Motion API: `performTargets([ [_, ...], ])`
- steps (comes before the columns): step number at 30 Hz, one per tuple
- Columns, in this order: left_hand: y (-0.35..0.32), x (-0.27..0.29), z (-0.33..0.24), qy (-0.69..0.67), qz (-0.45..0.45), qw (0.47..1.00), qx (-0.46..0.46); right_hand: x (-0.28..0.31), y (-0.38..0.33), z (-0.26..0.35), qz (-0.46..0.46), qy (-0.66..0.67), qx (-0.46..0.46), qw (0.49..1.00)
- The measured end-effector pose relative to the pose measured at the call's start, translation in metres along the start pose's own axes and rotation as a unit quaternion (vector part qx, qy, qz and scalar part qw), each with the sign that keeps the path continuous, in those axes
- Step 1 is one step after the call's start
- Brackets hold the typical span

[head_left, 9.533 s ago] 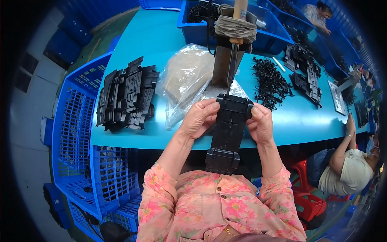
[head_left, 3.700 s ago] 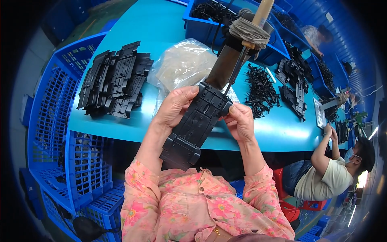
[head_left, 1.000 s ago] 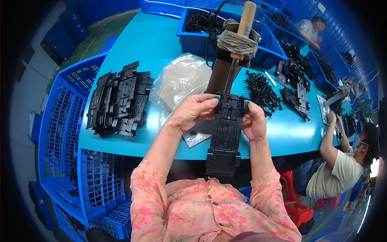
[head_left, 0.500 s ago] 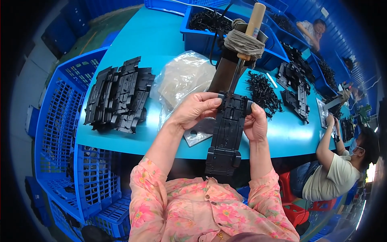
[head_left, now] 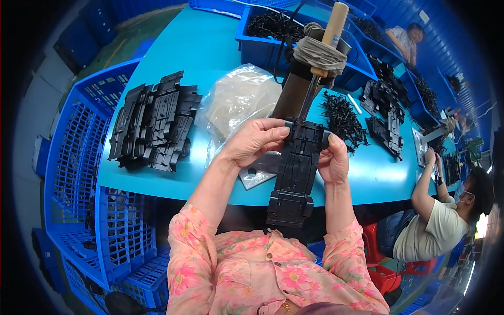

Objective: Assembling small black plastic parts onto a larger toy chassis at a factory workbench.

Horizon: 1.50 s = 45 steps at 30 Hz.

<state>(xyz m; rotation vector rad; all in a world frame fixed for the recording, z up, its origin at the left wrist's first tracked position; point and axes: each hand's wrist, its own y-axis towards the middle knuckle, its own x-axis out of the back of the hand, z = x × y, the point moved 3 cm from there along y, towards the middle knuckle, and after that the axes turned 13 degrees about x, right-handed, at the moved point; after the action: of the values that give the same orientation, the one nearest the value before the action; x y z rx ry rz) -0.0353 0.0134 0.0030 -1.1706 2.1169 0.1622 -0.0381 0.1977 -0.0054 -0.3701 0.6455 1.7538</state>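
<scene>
A long black molded plastic part [head_left: 294, 170] is held between both hands above the table's near edge, its lower end sticking out toward me. My left hand [head_left: 257, 142] is closed on its upper left edge, thumb on top. My right hand [head_left: 334, 161] pinches its upper right edge. Over the part's far end stands a slim metal-shafted tool with a wooden handle [head_left: 335, 26], bound with grey cloth [head_left: 319, 56] to a stand. The shaft's lower tip reaches the part; whether they touch I cannot tell. A metal plate [head_left: 257, 177] shows partly beneath my left hand.
Similar black parts [head_left: 157, 123] lie stacked at left, beside a clear plastic bag [head_left: 239, 102]. Small black pieces [head_left: 344, 118] are heaped at right near a white stick [head_left: 354, 104]. Blue bins [head_left: 244, 44] stand behind; blue crates [head_left: 126, 231] at lower left. A co-worker [head_left: 436, 223] sits at right.
Both hands keep their grip, and the part stays almost in place under the tool. Only a very slight shift of the view shows.
</scene>
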Motion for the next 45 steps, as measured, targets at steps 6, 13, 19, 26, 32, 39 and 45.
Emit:
performTargets([
  [6,0.0,0.002,0.001,0.003,0.0,1.0,0.0,-0.007,0.0,0.003,-0.03,-0.024,-0.002,0.999],
  [13,0.0,0.003,0.002,0.003,0.011,1.0,0.0,-0.012,-0.001,0.006,-0.033,-0.016,-0.005,0.999],
  [19,0.001,0.004,0.003,0.003,0.011,1.0,0.001,-0.004,-0.002,0.002,-0.002,-0.006,-0.012,1.0],
  [26,0.002,0.004,0.003,0.01,0.007,1.0,-0.001,0.0,-0.001,0.001,-0.017,0.003,-0.011,1.0],
  [32,-0.002,0.002,0.0,0.007,0.004,1.0,-0.003,0.002,-0.001,-0.003,0.006,0.024,-0.009,1.0],
  [39,0.001,0.006,0.005,0.008,0.011,1.0,-0.002,-0.012,-0.004,0.003,-0.007,-0.01,-0.015,1.0],
  [45,-0.006,0.008,0.0,-0.002,-0.024,1.0,0.009,-0.017,-0.001,0.001,-0.023,-0.007,-0.066,0.998],
])
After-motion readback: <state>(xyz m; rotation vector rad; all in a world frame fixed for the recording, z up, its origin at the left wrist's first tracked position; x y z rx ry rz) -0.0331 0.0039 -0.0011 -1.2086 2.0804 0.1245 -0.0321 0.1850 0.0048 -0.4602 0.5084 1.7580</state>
